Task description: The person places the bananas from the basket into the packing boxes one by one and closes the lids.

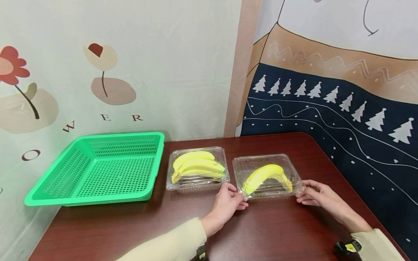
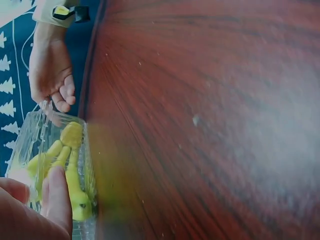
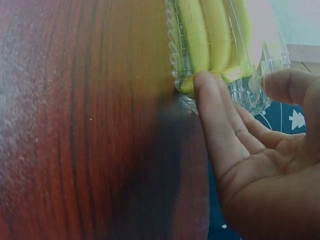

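Observation:
A clear plastic clamshell box with yellow bananas inside lies on the table, its lid down over them. My left hand pinches the box's near left corner between thumb and fingers. At the near right corner, my right hand grips the edge, the thumb above and the fingers along the front side. In the right wrist view, the right thumb and fingertips stand on either side of the box's end, the bananas showing through the plastic.
Just left of this box sits another clear clamshell box of bananas. A green plastic basket stands on the table's left side. Printed cloth hangs behind the dark red wooden table and along its right edge.

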Tool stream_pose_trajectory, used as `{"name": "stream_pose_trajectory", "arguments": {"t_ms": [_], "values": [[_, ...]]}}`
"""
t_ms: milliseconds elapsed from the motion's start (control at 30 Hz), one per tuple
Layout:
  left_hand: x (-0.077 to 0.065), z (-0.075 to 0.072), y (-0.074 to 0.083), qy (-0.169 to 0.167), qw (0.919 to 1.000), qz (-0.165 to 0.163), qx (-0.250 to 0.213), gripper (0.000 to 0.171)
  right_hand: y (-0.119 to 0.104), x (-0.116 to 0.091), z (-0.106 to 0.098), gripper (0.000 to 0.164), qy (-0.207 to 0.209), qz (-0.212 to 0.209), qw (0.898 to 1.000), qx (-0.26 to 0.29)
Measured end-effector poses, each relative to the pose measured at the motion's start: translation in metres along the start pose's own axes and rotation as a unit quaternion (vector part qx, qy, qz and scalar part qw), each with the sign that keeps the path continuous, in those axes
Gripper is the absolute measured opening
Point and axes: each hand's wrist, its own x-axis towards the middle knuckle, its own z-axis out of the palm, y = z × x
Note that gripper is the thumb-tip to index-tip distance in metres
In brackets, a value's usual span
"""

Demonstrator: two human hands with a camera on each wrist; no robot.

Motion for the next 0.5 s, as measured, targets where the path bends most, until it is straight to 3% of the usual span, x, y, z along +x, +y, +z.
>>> {"name": "stream_pose_trajectory", "arguments": {"t_ms": [200, 500], "values": [[0.0013, 0.0040, -0.0013, -0.006, 0.9973, -0.035, -0.064, 0.029, 0.0037, 0.0014, -0.0007, 0.054, -0.025, -0.003, 0.999, 0.029], [0.0021, 0.0061, -0.0040, -0.007, 0.9965, -0.043, -0.072, 0.037, 0.0042, 0.0023, -0.0003, 0.069, -0.052, -0.032, 0.996, 0.071]]}}
